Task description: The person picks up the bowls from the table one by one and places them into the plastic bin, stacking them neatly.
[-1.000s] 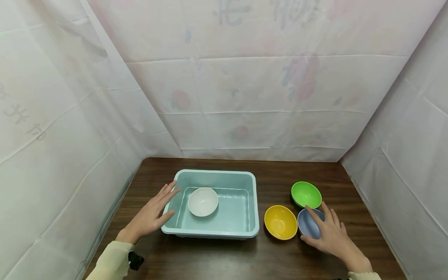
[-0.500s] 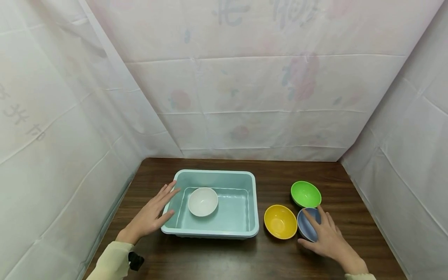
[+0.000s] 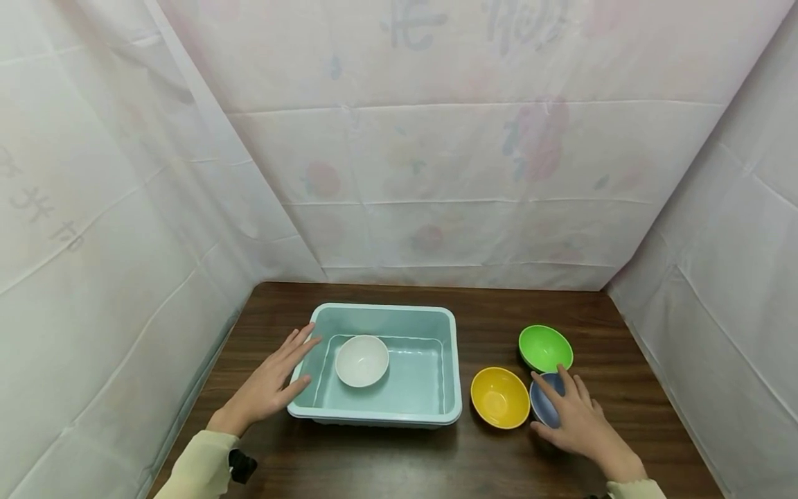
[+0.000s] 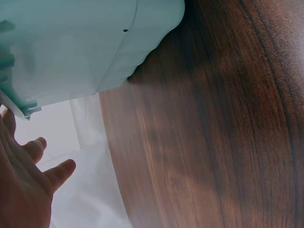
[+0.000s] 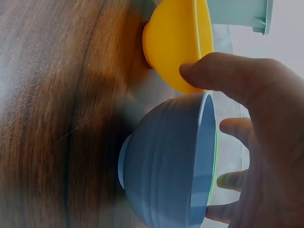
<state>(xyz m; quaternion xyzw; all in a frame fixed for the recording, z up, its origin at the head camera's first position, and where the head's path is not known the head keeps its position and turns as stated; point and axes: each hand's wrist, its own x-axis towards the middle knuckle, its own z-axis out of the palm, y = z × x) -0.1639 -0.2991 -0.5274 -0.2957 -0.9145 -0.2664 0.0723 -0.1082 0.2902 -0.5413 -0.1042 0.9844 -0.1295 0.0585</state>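
Over the blue bowl (image 3: 544, 402) my right hand (image 3: 576, 419) is spread, covering its right part in the head view. In the right wrist view the thumb (image 5: 223, 71) lies near the yellow bowl (image 5: 173, 42) and the blue bowl's rim, and the other fingers reach across the blue bowl's mouth; no grip shows. My left hand (image 3: 268, 384) is at the left rim of the light blue-green basin (image 3: 399, 418), its fingers stretched out and the tips over the edge. A white bowl (image 3: 361, 361) stands inside the basin, left of its middle.
A green bowl (image 3: 545, 348) stands just behind the blue one. The yellow bowl is between the basin and the blue bowl. All are on a dark wooden table (image 3: 399, 461), with white sheets (image 3: 449, 194) hanging at the back and both sides.
My right hand has shifted slightly to the left over the blue bowl, hiding more of it. The left hand, the basin and the bowls have not visibly moved.
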